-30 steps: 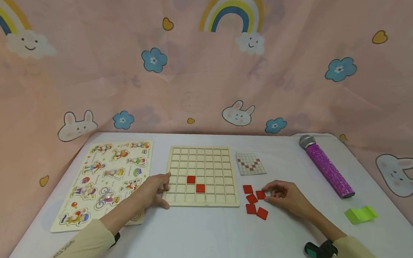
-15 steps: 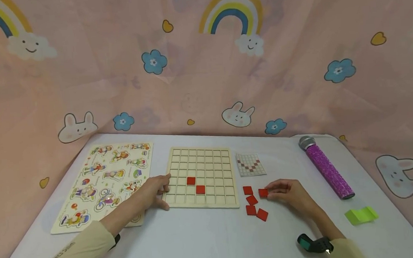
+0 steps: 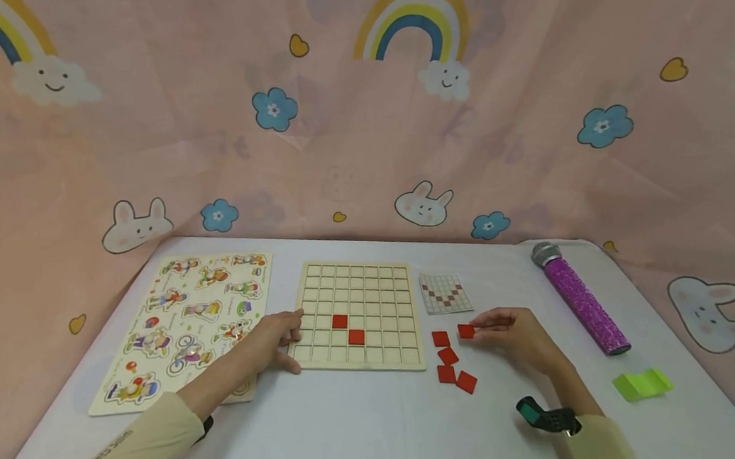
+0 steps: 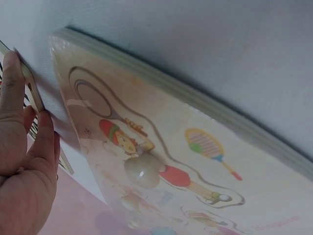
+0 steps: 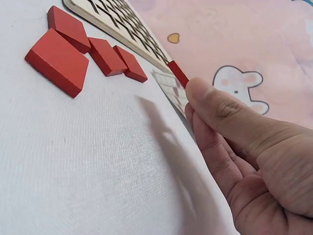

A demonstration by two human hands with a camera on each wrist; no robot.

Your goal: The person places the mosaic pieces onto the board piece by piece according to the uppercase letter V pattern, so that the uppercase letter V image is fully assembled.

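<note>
Four loose tiles (image 3: 446,374) lie on the bench (image 3: 368,428), just beyond the near right corner of the grid board (image 3: 373,304). A fifth, the held tile (image 3: 466,331), has just been drawn away from them and stands raised off the bench, pinched in the grip of the right hand (image 3: 519,336). The left hand (image 3: 269,341) touches the board's left edge (fingers relaxed, holding nothing). With two placed tiles (image 3: 356,337) in its cells, the work looks partly done, another piece now freed.

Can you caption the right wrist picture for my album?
Right hand pinches one red tile; four others lie on white cloth.
</note>
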